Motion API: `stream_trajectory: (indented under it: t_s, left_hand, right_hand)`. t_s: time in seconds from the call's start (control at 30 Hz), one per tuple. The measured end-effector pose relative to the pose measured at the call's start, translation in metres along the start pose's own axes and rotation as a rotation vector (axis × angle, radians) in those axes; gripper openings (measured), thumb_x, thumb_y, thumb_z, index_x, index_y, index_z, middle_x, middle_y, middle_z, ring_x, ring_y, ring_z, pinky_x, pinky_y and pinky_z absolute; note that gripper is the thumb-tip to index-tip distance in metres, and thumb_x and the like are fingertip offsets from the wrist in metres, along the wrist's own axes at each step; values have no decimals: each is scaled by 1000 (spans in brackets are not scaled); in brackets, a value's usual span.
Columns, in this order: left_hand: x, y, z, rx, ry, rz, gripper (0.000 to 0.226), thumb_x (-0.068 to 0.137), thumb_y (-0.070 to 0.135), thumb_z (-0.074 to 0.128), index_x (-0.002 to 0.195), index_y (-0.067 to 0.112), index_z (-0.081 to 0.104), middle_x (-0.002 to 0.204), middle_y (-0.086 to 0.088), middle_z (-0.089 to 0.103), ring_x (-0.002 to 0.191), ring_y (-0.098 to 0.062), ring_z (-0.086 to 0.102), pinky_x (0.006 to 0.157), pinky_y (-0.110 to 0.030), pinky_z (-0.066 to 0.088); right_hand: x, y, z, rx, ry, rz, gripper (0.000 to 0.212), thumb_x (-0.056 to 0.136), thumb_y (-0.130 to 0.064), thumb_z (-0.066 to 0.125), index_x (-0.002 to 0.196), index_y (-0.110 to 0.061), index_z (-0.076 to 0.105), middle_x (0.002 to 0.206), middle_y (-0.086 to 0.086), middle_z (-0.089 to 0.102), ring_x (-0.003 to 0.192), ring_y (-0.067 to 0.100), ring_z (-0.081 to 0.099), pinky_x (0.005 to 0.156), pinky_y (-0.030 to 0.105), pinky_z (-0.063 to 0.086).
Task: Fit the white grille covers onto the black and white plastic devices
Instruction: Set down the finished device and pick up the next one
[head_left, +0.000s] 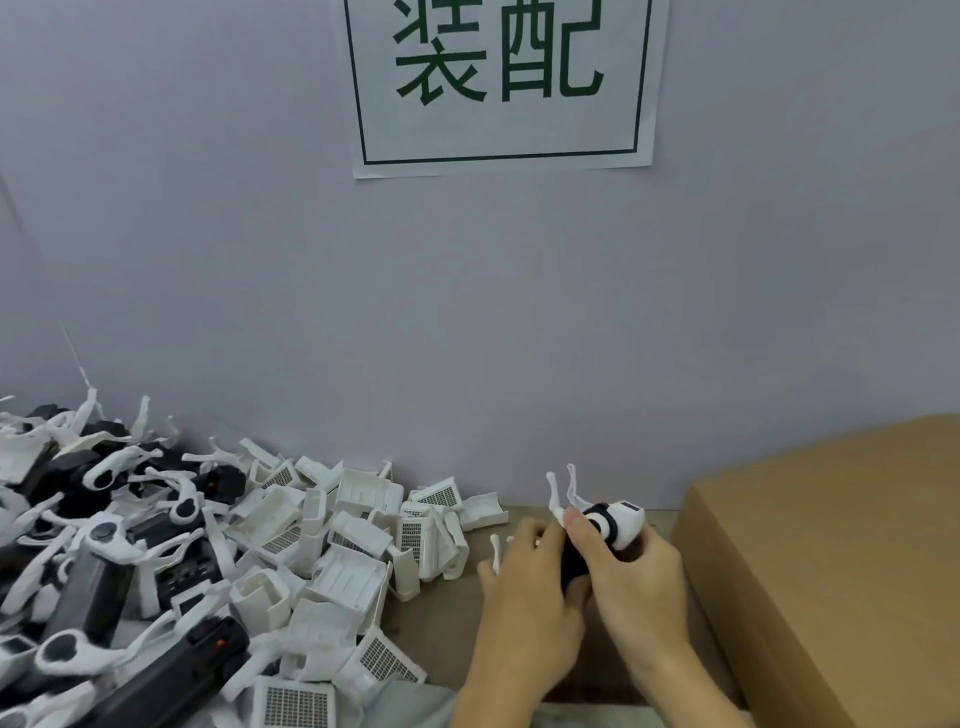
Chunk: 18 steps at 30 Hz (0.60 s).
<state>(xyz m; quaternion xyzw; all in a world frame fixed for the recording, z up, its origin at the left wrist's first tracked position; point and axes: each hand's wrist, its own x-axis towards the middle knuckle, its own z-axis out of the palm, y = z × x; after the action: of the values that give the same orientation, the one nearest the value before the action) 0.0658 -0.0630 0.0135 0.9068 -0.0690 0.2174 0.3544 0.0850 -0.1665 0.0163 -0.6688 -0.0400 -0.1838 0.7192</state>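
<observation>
Head view: a device is gripped by both the left hand and right hand, its grille cover apparently being seated; firm pressing seems needed next.

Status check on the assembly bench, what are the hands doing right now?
Both hands, left and right, grip one black and white device. Grille cover pile lies left. Cardboard box sits right, not obstructing.

You have two hands on the job, left hand and right hand, around one black and white device. One cardboard box sits at your right, one printed sign above. The heaps of white grille covers and unfinished devices are too tangled to count.
</observation>
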Motion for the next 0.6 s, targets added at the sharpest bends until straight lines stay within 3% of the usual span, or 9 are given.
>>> stream_trajectory:
  t_s: [0.1, 0.2, 0.27, 0.33, 0.4, 0.47, 0.6]
  left_hand:
    - [3, 1, -2, -63, 127, -19, 26, 88, 31, 63, 113, 39, 58, 105, 23, 60, 105, 1, 51, 99, -30, 26]
    - [5, 4, -8, -230, 316, -151, 10, 96, 25, 60, 96, 34, 63, 85, 13, 67, 94, -12, 62, 92, -35, 39]
    - [9, 1, -16, -620, 469, -398, 17, 102, 23, 53, 89, 22, 64, 80, 6, 66, 90, -26, 64, 80, -38, 45]
    - [12, -2, -25, -1145, 452, -639, 28, 100, 38, 55, 91, 15, 69, 83, -6, 71, 83, -28, 65, 75, -38, 46]
    - [13, -5, -28, -1305, 310, -706, 34, 88, 42, 68, 99, 10, 70, 90, -12, 70, 82, -29, 64, 76, -40, 46]
    - [12, -3, -26, -1330, 278, -720, 38, 81, 32, 74, 105, 4, 67, 92, -18, 63, 79, -30, 60, 70, -38, 46]
    - [9, 1, -23, -1428, 221, -626, 28, 74, 35, 67, 87, 10, 73, 80, -13, 68, 65, -26, 66, 57, -32, 49]
  right_hand:
    - [1, -2, 1, 12, 35, -27, 27, 77, -44, 76, 82, -18, 73, 70, -7, 74, 63, 0, 68, 51, 10, 46]
    - [-3, 1, 7, 17, -146, -31, 45, 81, -48, 64, 121, -31, 59, 103, -12, 74, 95, -4, 68, 76, 11, 51]
    - [-3, 9, 10, -93, -206, -1, 37, 96, -36, 57, 132, -33, 48, 115, -14, 67, 106, -4, 63, 87, 16, 49]
    - [0, 13, 10, -174, -215, 77, 25, 102, -27, 52, 127, -30, 57, 115, -11, 66, 107, 3, 62, 91, 24, 49]
    - [3, 13, 8, -154, -239, 200, 18, 102, -24, 52, 110, -23, 68, 100, -3, 70, 89, 7, 66, 79, 23, 50]
    - [2, 11, 9, -83, -326, 327, 22, 101, -25, 52, 98, -15, 71, 84, 6, 70, 72, 15, 66, 65, 27, 48]
    - [-1, 7, 12, 171, -394, 574, 35, 99, -39, 54, 112, -8, 64, 76, 11, 68, 62, 23, 64, 55, 30, 46]
